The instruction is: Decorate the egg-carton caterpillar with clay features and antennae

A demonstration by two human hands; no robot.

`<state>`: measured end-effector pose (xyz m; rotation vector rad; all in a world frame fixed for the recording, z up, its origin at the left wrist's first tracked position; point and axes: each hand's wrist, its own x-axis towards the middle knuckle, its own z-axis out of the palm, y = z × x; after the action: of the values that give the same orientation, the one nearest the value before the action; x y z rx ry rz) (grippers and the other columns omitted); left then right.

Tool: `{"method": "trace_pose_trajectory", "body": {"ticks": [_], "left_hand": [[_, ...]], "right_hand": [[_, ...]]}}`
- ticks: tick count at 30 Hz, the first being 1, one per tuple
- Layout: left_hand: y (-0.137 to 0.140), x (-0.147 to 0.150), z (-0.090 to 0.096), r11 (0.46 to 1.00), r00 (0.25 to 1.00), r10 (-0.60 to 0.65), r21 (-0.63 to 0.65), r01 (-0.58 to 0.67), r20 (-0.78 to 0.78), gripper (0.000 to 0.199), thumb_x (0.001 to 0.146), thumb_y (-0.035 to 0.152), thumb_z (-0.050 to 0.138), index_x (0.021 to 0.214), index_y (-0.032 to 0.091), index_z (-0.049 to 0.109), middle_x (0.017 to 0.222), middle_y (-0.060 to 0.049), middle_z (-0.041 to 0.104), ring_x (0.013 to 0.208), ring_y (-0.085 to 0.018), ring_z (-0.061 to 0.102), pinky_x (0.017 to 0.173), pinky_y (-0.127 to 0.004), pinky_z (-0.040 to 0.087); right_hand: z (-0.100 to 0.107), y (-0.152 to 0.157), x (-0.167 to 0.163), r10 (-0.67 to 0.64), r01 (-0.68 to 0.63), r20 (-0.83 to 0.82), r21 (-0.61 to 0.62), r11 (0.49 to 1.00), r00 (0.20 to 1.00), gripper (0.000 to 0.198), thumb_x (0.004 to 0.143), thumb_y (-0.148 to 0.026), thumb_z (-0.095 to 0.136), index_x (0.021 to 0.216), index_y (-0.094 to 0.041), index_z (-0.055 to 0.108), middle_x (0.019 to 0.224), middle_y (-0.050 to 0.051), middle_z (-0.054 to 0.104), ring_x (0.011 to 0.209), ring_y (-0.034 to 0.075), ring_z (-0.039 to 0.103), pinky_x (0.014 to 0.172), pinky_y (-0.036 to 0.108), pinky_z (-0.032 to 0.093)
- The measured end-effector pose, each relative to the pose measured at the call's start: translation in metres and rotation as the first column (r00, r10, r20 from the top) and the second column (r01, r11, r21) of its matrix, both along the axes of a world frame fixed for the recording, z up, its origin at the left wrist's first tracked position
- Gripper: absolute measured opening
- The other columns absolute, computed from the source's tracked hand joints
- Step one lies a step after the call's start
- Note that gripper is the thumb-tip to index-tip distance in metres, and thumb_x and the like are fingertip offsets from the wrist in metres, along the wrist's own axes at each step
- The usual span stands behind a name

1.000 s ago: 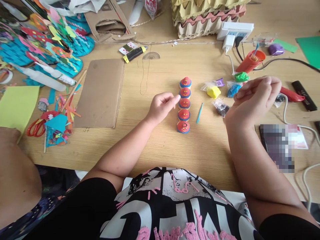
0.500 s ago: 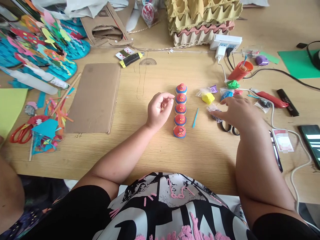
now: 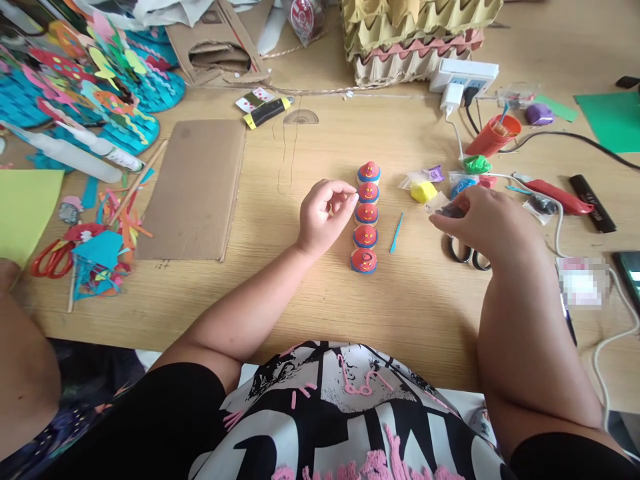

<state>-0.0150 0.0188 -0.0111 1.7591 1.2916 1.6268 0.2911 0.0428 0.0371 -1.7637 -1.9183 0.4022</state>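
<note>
Five-part wording aside, several red domed pieces with blue rims and yellow smiley faces [image 3: 367,215] stand in a column on the table. Just left of them is my left hand [image 3: 325,217], its thumb and index tips brought together; whatever is between them, if anything, is too small to make out. My right hand [image 3: 493,220] pinches a small clear plastic bag [image 3: 439,204] with dark contents, partly hidden by the fingers. Between my hands lies a thin blue modelling tool [image 3: 397,233]. Black scissor handles [image 3: 460,251] show under my right hand.
Yellow clay [image 3: 424,193], green clay [image 3: 477,164] and an orange cup [image 3: 494,136] are near my right hand. A cardboard sheet [image 3: 193,193], paper scraps and red scissors [image 3: 53,259] lie left. Egg trays [image 3: 420,40] and a power strip [image 3: 465,77] stand behind. Another person's arm [image 3: 30,367] is at left.
My right hand has lowered its fingers and closed them around the small plastic bag. My left hand keeps its place beside the column. The whole view has shifted slightly.
</note>
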Motion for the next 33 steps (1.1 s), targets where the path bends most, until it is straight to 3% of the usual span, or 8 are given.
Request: {"method": "trace_pose_trajectory", "body": {"ticks": [2, 5, 8, 14, 25, 29, 33], "left_hand": [[-0.001, 0.000, 0.003, 0.999, 0.999, -0.003, 0.040, 0.005, -0.041, 0.036, 0.101, 0.057, 0.061, 0.094, 0.023, 0.072, 0.085, -0.002, 0.066, 0.071, -0.012, 0.057, 0.069, -0.026, 0.049], [-0.002, 0.000, 0.007, 0.998, 0.993, -0.018, 0.059, 0.025, -0.115, 0.037, 0.104, 0.056, 0.056, 0.100, 0.023, 0.074, 0.094, -0.004, 0.069, 0.078, -0.013, 0.060, 0.074, -0.028, 0.051], [-0.002, -0.001, 0.009, 0.998, 0.975, 0.006, 0.069, 0.010, -0.223, 0.037, 0.104, 0.056, 0.057, 0.097, 0.023, 0.073, 0.098, -0.005, 0.069, 0.093, -0.017, 0.065, 0.086, -0.032, 0.054], [-0.002, -0.003, 0.007, 0.994, 0.940, 0.057, 0.108, -0.022, -0.336, 0.022, 0.104, 0.044, 0.059, 0.107, 0.027, 0.073, 0.115, -0.007, 0.067, 0.118, -0.023, 0.063, 0.112, -0.043, 0.048], [-0.003, -0.002, 0.009, 0.996, 0.918, 0.035, 0.088, 0.000, -0.395, 0.012, 0.098, 0.040, 0.069, 0.096, 0.028, 0.072, 0.120, -0.007, 0.066, 0.124, -0.027, 0.057, 0.117, -0.049, 0.044], [-0.002, -0.004, 0.007, 0.991, 0.935, 0.078, 0.130, -0.035, -0.346, 0.012, 0.099, 0.039, 0.068, 0.097, 0.028, 0.072, 0.117, -0.007, 0.067, 0.121, -0.026, 0.059, 0.117, -0.047, 0.045], [0.001, -0.008, 0.003, 0.980, 0.953, 0.178, 0.133, -0.149, -0.245, 0.020, 0.103, 0.043, 0.062, 0.099, 0.026, 0.070, 0.110, -0.006, 0.067, 0.117, -0.023, 0.062, 0.115, -0.044, 0.046]], "right_hand": [[0.011, -0.005, -0.015, -0.008, 0.008, -0.023, 0.029, 1.000, 1.000, 0.039, 0.062, -0.035, 0.092, 0.074, -0.029, 0.056, 0.065, 0.003, 0.054, 0.097, 0.038, 0.063, 0.084, 0.055, 0.055], [0.013, -0.010, -0.042, 0.010, -0.002, -0.078, 0.093, 0.996, 0.997, 0.033, 0.072, -0.039, 0.085, 0.093, -0.028, 0.063, 0.086, 0.006, 0.067, 0.095, 0.034, 0.066, 0.087, 0.053, 0.056], [0.000, -0.014, -0.066, 0.070, -0.039, -0.153, 0.199, 0.979, 0.986, 0.040, 0.079, -0.038, 0.077, 0.115, -0.028, 0.063, 0.111, 0.010, 0.072, 0.104, 0.033, 0.068, 0.093, 0.053, 0.056], [-0.027, -0.020, -0.080, 0.154, -0.129, -0.085, 0.251, 0.960, 0.984, 0.052, 0.086, -0.037, 0.067, 0.136, -0.026, 0.058, 0.133, 0.017, 0.067, 0.123, 0.038, 0.063, 0.103, 0.059, 0.053], [-0.023, -0.027, -0.082, 0.292, -0.274, -0.065, 0.201, 0.940, 0.954, 0.044, 0.084, -0.041, 0.068, 0.127, -0.030, 0.064, 0.118, 0.013, 0.070, 0.111, 0.036, 0.066, 0.099, 0.058, 0.055], [-0.023, -0.025, -0.081, 0.242, -0.206, -0.136, 0.238, 0.949, 0.961, 0.036, 0.085, -0.044, 0.069, 0.117, -0.029, 0.066, 0.108, 0.012, 0.071, 0.103, 0.034, 0.067, 0.095, 0.055, 0.056], [-0.020, -0.022, -0.079, 0.129, -0.060, -0.229, 0.286, 0.956, 0.965, 0.023, 0.089, -0.041, 0.066, 0.106, -0.028, 0.066, 0.104, 0.012, 0.070, 0.105, 0.034, 0.065, 0.097, 0.054, 0.053]]}}
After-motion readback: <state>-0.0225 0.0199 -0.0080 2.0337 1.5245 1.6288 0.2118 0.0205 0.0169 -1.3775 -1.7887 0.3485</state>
